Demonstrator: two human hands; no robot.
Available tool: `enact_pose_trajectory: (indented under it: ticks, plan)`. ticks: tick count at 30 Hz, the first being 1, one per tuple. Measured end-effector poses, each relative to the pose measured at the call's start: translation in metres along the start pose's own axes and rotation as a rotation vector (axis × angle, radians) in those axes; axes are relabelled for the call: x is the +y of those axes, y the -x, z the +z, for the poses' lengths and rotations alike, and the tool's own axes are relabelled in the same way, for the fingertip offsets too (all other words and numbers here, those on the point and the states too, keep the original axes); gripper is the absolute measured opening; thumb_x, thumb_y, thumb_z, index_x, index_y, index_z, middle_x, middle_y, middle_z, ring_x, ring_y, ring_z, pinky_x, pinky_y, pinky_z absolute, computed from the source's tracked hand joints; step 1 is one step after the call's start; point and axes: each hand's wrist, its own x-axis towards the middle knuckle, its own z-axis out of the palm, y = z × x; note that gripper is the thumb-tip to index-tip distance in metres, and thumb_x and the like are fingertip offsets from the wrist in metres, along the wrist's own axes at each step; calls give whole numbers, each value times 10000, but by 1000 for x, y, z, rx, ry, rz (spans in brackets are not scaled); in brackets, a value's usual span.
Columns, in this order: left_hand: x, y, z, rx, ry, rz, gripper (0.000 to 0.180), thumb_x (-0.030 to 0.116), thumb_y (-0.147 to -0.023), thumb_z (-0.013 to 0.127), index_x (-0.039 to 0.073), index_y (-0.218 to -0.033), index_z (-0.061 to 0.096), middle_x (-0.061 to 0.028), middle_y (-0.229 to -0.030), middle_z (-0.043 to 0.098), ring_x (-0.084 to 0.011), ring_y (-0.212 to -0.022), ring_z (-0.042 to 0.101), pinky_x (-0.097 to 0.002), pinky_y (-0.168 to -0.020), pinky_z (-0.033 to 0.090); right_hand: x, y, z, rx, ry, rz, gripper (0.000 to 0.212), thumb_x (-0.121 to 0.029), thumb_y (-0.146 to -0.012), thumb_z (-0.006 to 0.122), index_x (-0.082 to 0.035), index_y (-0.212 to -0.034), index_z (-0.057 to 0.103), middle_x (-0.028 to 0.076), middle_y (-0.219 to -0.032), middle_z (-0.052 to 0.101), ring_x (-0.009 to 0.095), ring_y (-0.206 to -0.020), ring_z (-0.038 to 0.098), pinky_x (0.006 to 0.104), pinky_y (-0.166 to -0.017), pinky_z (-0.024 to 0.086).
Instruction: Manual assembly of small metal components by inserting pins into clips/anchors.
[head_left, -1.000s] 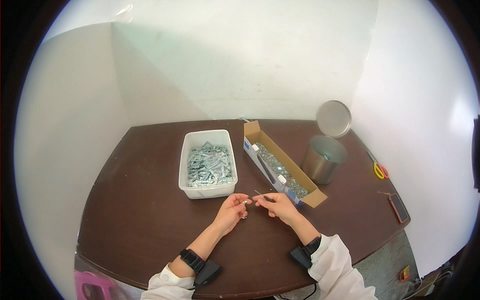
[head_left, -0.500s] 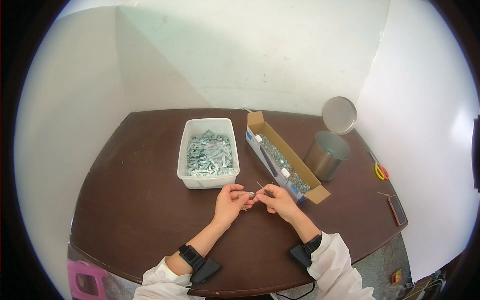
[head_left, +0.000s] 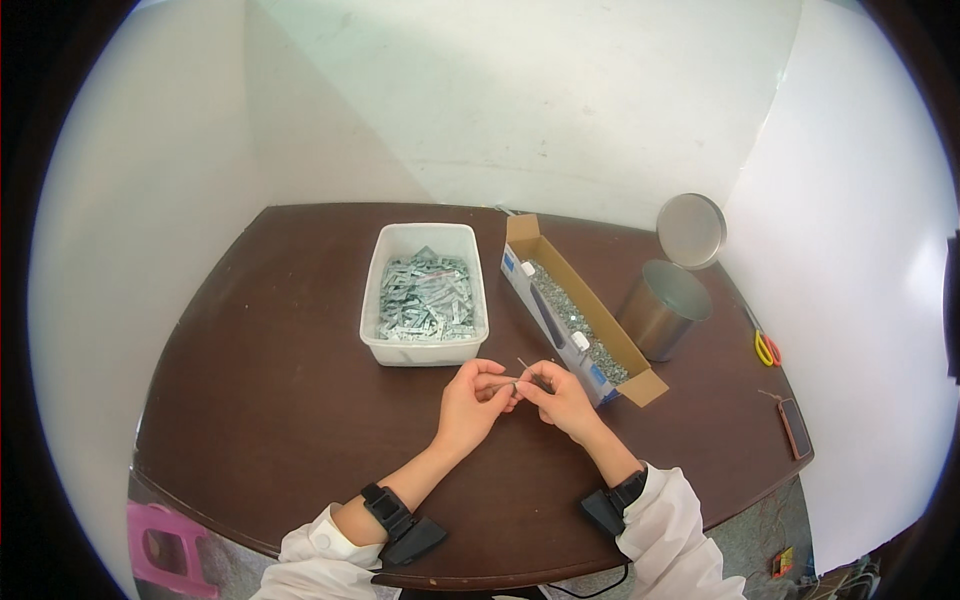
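My left hand (head_left: 474, 403) and my right hand (head_left: 563, 397) meet fingertip to fingertip over the dark brown table (head_left: 260, 380), just in front of the white tub. Between them they pinch a small thin metal piece (head_left: 519, 378), with a fine pin sticking up from it. The white plastic tub (head_left: 425, 295) is filled with several flat silver metal parts. To its right lies a long open cardboard box (head_left: 575, 310) holding many small grey screws.
A round metal tin (head_left: 663, 310) stands right of the box, its lid (head_left: 691, 230) leaning on the wall. Yellow-handled scissors (head_left: 767, 348) and a phone (head_left: 795, 427) lie near the right edge. A pink stool (head_left: 160, 550) sits below the table's left corner.
The view has shifted a little, so the table sits lower in the picture. Both hands stay joined on the small piece, with only slight finger movement.
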Motion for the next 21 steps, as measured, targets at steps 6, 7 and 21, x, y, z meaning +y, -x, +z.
enact_pose_trajectory:
  ticks: [6,7,21]
  plan:
    - [3,2,1,12,-128,75,218,-9,-872,591,-30,-1044,459,-133,-932,668,-141,-761,652,-248,-661,542,2,0,1,47,80,-80,137,-174,-897,615,-54,-940,564,-7,-776,583,10,-494,400,175,-407,273]
    - [4,2,1,8,-149,82,214,-11,-869,595,-28,-1038,465,-131,-926,670,-137,-752,653,-245,-654,540,3,0,2,44,74,-123,145,-185,-896,617,-56,-938,565,-12,-757,580,10,-496,402,174,-409,276]
    - [9,5,2,9,-93,52,240,-2,-864,616,-16,-1048,463,-134,-928,670,-137,-706,651,-233,-595,521,-5,5,1,52,122,-26,204,-183,-891,627,-13,-946,529,-1,-784,588,35,-709,508,193,-637,401]
